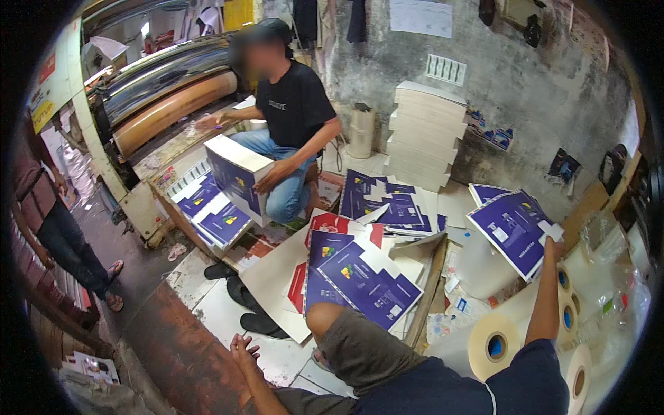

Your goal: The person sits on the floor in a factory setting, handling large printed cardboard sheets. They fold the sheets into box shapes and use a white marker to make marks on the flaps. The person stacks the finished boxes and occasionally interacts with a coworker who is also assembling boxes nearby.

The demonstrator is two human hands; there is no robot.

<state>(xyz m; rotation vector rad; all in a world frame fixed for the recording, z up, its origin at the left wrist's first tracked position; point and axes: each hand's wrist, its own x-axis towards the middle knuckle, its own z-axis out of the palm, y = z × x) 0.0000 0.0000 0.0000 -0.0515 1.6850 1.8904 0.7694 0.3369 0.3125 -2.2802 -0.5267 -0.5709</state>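
My right hand reaches far out to the right and grips the edge of a purple printed cardboard sheet. Beneath its far side, another purple sheet shows; I cannot tell whether the hand holds that one too. At lower left, my left hand is empty, its fingers loosely bent and apart, over the pale floor tiles. Beyond my knee, purple die-cut printed sheets lie on a large white sheet with red shapes. More purple sheets lie fanned behind them.
Across from me a crouching person steadies a thick purple-faced stack beside a roller machine. A tall white paper stack stands by the wall. Film rolls lie right; black sandals rest on tiles. Another person stands left.
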